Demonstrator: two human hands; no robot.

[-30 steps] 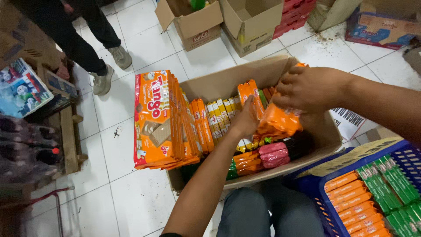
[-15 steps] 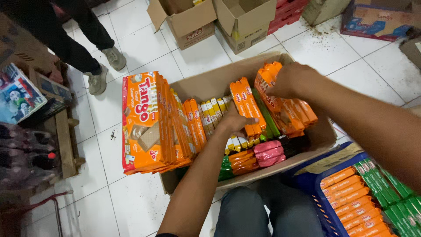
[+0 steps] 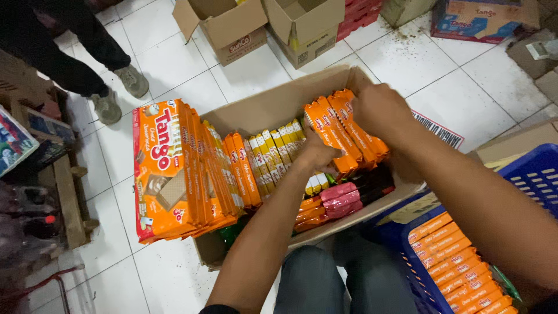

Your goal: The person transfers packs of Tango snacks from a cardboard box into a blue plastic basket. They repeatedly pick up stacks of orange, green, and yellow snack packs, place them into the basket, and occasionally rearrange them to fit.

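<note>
- Head view looks straight down into an open cardboard box (image 3: 273, 110) on a white tiled floor (image 3: 174, 58), with both bare hands inside it.
- Right hand (image 3: 378, 110) sits on top of a row of slim orange wafer packs (image 3: 340, 136) standing on edge at the right end of the box, fingers curled over their upper ends, gripping the bunch.
- Left hand (image 3: 317, 156) presses against the left face of that same orange row, fingers closed on the packs, so the bunch is squeezed between the two hands.
- Just left of the hands stand yellow packs (image 3: 276, 145), upright and tight together, then more narrow orange ones.
- Big orange wafer bags (image 3: 165, 168) lean on edge at the left end of the box, rising above its rim.
- Pink packs (image 3: 340, 200) lie flat low in the box, below the left wrist.
- Blue plastic basket (image 3: 535, 174) at lower right holds flat rows of orange packs.
- Another person's shoes (image 3: 119, 90) stand on the tiles at upper left, near two open brown cartons (image 3: 232, 29).
</note>
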